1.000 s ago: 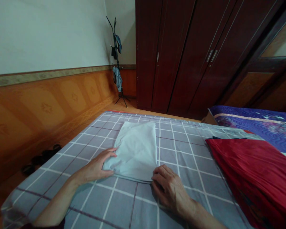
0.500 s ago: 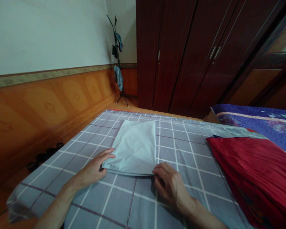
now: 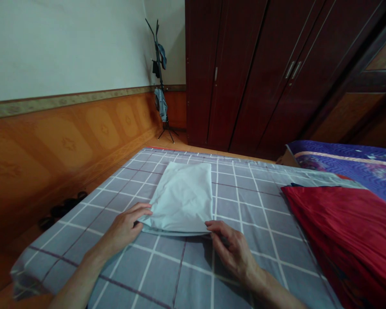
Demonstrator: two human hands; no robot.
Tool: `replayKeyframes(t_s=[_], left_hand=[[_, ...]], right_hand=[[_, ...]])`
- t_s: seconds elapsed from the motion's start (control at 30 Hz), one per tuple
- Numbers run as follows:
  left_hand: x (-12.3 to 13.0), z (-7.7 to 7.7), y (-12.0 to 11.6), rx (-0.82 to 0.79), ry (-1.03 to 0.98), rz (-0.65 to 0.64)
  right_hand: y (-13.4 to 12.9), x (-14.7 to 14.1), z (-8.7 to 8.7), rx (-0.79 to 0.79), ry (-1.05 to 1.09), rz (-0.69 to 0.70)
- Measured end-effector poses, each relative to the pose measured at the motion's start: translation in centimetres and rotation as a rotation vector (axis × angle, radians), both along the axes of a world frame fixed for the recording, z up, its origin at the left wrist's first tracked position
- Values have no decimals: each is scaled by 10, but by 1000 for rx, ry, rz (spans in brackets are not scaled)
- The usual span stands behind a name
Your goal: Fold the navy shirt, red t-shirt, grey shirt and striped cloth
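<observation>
A pale, nearly white cloth (image 3: 182,195), folded into a rectangle, lies flat on the grey checked bed cover (image 3: 254,240). Its layered near edge faces me; what kind of article it is, I cannot tell. My left hand (image 3: 124,227) grips the near left corner, fingers on top and thumb below the edge. At the near right corner, my right hand (image 3: 233,249) pinches the edge between thumb and fingers.
Red folded fabric (image 3: 350,231) lies to the right, with dark cloth under it. Beyond stands a purple quilted bed surface (image 3: 347,161). A dark wooden wardrobe (image 3: 238,77) and a coat stand (image 3: 161,77) are at the back. Dark shoes (image 3: 62,208) sit on the floor at left.
The near right corner of the pale cloth looks slightly lifted, and my right hand's fingers have shifted a little on it. My left hand has slid slightly along its corner.
</observation>
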State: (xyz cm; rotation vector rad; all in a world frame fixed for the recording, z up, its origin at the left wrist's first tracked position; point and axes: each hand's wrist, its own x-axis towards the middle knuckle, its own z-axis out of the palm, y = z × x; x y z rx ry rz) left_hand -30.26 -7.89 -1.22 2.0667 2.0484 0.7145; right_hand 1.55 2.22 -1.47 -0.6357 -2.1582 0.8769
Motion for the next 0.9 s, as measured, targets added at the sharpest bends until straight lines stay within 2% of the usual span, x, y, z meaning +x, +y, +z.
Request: replayKeyframes(t_s=[0.17,0.3,0.43,0.63,0.77,0.9], left_hand=[[6,10,-2,-57,-11,-50],[9,16,-4,-90,-2,-62],[8,14,-8,-116,6,-49],[10,8,-8,-46,-25,0],[31,11,-10,-53,-104,-31],[76,21,-20,-124,-169,-109]], right_hand=[[0,0,4,-48,-9,-7],[0,0,5,93,-52,65],[0,-1,1,253,-130,102],[-1,-2,3,322,-186,65],[7,7,9,326,-170,34],[33,29,12,341,-125,-77]])
